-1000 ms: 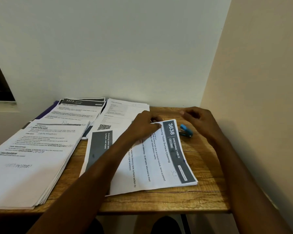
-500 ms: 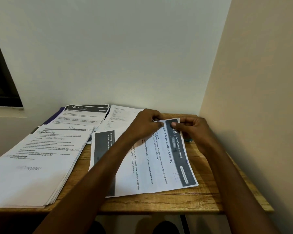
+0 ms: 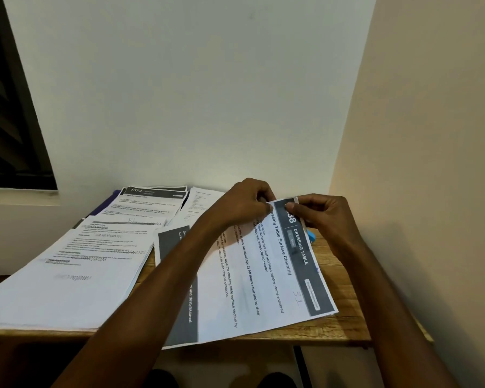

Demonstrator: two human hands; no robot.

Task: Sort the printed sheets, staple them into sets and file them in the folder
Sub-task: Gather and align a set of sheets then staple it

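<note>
Pinching the far corner of the "Dressing Table" sheet set [image 3: 266, 278] on the table [image 3: 345, 326], left hand [image 3: 242, 204] and right hand [image 3: 321, 212] each kept a closed grip; risk: pages slipping askew before stapling, blue stapler [image 3: 310, 236] unreached.

Two bare forearms reach forward from the bottom edge, converging toward twelve o'clock. The left hand [image 3: 245, 204] has its fingers curled, pinching downward. The right hand [image 3: 324, 214], at its three o'clock, has fingers curled, thumb and forefinger pinched together.
</note>
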